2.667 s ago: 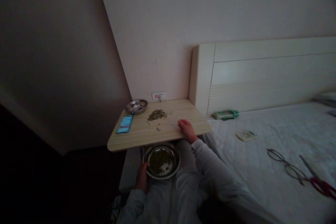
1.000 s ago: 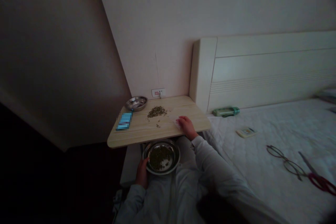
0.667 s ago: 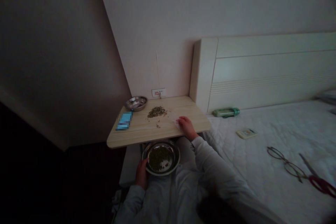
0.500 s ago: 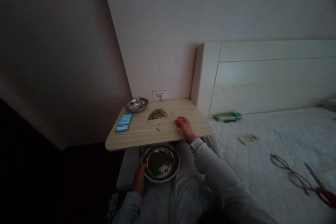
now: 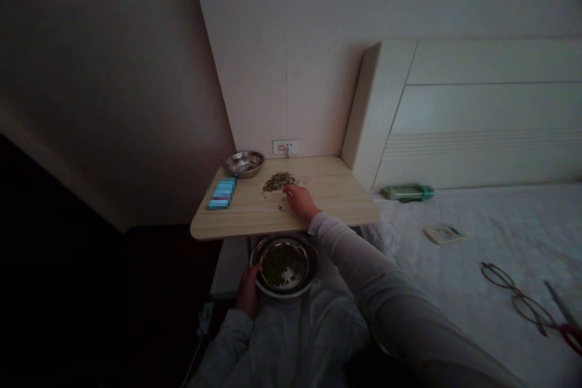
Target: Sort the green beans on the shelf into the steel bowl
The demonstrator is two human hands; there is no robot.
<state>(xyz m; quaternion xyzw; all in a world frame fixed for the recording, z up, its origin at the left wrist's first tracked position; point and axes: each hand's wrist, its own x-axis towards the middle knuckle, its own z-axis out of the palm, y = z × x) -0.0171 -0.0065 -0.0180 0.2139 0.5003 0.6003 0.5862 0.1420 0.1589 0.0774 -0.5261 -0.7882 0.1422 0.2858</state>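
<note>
My left hand [image 5: 248, 290] grips the rim of a steel bowl [image 5: 284, 264] of small green beans, held on my lap just below the table edge. My right hand [image 5: 299, 201] rests on the wooden bedside table [image 5: 336, 200], fingers curled, right beside a small pile of green beans [image 5: 278, 181] and a few stray ones. What the fingers pinch, if anything, is too small to see. An empty steel bowl [image 5: 244, 163] sits at the table's back left.
A blue phone [image 5: 222, 193] lies on the table's left side. A wall socket [image 5: 285, 147] is behind. On the bed to the right lie a green bottle [image 5: 407, 193], a small card box [image 5: 444, 234], glasses [image 5: 516, 297] and red-handled scissors [image 5: 567, 325].
My right hand slid left across the table from the near right part to the bean pile. The left hand keeps its hold on the bowl. The camera turned slightly.
</note>
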